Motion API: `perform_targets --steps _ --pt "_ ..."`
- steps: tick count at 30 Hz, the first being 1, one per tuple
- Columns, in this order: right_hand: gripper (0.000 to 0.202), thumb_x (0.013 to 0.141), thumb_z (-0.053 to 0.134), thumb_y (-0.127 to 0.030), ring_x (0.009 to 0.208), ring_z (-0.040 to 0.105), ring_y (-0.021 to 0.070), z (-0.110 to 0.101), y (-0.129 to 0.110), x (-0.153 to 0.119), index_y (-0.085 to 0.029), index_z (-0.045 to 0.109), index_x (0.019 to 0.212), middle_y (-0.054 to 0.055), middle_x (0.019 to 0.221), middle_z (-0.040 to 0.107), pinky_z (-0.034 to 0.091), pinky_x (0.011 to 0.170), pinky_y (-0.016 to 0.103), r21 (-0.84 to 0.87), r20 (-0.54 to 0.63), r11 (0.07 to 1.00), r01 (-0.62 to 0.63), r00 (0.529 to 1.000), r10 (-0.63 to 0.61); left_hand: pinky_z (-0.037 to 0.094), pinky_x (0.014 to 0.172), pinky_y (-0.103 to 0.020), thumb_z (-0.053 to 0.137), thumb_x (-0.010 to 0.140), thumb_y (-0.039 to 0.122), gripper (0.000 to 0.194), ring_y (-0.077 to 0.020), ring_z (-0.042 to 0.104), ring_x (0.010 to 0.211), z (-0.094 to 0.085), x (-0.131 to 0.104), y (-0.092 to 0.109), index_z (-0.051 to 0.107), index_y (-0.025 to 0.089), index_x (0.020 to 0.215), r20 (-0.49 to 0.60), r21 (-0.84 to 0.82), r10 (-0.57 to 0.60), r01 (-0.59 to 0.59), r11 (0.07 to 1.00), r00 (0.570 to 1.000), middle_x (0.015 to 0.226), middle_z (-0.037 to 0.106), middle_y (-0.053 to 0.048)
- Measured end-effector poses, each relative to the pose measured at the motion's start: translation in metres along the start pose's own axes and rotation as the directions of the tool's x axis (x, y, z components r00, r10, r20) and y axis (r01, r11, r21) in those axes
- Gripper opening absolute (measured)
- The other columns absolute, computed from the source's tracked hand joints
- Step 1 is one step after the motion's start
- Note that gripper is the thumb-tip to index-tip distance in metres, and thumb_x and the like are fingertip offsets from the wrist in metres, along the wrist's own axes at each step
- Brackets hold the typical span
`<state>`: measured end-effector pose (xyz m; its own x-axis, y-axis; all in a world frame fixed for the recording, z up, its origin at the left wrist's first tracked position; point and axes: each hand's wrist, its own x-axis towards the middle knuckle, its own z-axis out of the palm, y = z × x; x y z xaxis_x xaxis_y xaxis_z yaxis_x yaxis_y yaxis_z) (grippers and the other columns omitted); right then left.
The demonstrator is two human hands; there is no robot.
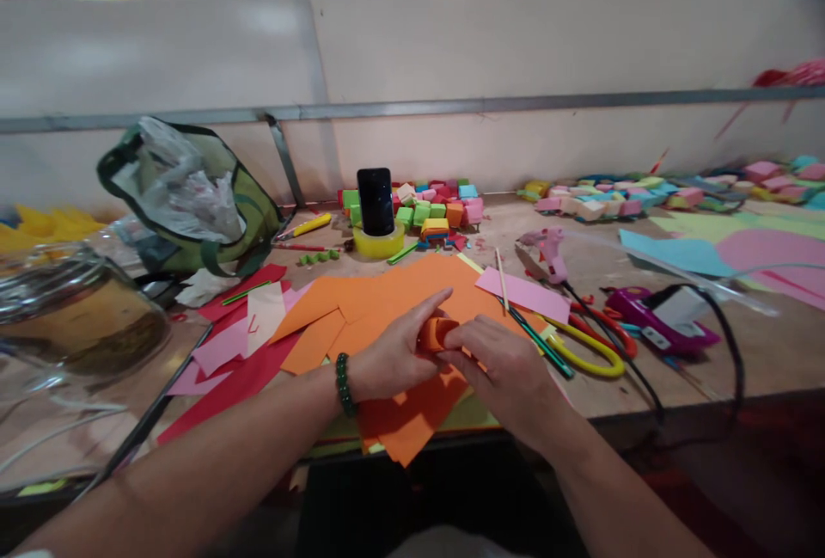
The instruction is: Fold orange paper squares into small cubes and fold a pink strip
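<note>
A small curled piece of orange paper (441,333) is held between my two hands, above the middle of the workbench. My left hand (400,352), with a dark green bead bracelet at the wrist, is closed around its left side, the index finger pointing up and away. My right hand (493,364) pinches its right edge with thumb and fingers. Beneath both hands lie overlapping sheets of orange paper (380,291), some cut into smaller pieces. A pink paper strip (525,293) with a thin wooden stick (501,279) on it lies just right of them.
A phone (375,201) leans upright at a yellow tape roll (379,244), before colourful paper blocks (418,212). Right are yellow-handled scissors (596,352), a pink glue gun (551,253) and a purple device (663,326) with a black cable. Left stand a glass jar (77,326) and green bag (251,201).
</note>
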<state>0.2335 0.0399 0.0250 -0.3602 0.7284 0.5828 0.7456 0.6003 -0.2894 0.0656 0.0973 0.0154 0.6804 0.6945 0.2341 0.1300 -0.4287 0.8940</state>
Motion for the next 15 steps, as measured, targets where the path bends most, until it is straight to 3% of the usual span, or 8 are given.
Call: perform_targets --steps 6,10,15 --pt "0.013 0.092 0.046 -0.018 0.064 0.062 0.0125 0.005 0.003 -0.0039 -0.018 0.059 0.088 0.003 0.081 0.068 0.042 0.057 0.022 -0.015 0.048 1.0 -0.011 0.999 0.011 0.045 0.092 -0.035 0.057 0.067 0.006 0.086 -0.0201 0.056 0.101 0.0012 0.0 -0.001 0.024 0.017 0.146 0.009 -0.005 -0.017 0.017 1.0 1.0 0.115 0.055 -0.01" --pt "0.018 0.093 0.042 -0.017 0.061 0.062 0.0119 0.0075 0.0066 -0.0038 -0.018 0.059 0.087 0.003 0.077 0.067 0.042 0.055 0.021 -0.033 0.014 0.999 0.041 0.999 -0.041 0.046 0.092 -0.037 0.058 0.066 0.008 0.087 -0.0204 0.056 0.1 0.0001 -0.0004 -0.0002 0.024 0.018 0.147 0.031 -0.015 -0.017 0.017 1.0 0.999 0.116 0.054 -0.011" --pt "0.013 0.091 0.048 -0.018 0.068 0.065 0.0116 0.0065 0.0083 -0.0028 -0.019 0.061 0.09 0.004 0.086 0.07 0.045 0.06 0.02 0.053 0.006 0.998 0.019 1.0 -0.019 0.044 0.095 -0.039 0.058 0.067 0.009 0.087 -0.0213 0.055 0.105 -0.003 0.0004 0.0002 0.024 0.017 0.147 0.041 -0.009 -0.027 0.028 1.0 0.999 0.119 0.054 -0.011"
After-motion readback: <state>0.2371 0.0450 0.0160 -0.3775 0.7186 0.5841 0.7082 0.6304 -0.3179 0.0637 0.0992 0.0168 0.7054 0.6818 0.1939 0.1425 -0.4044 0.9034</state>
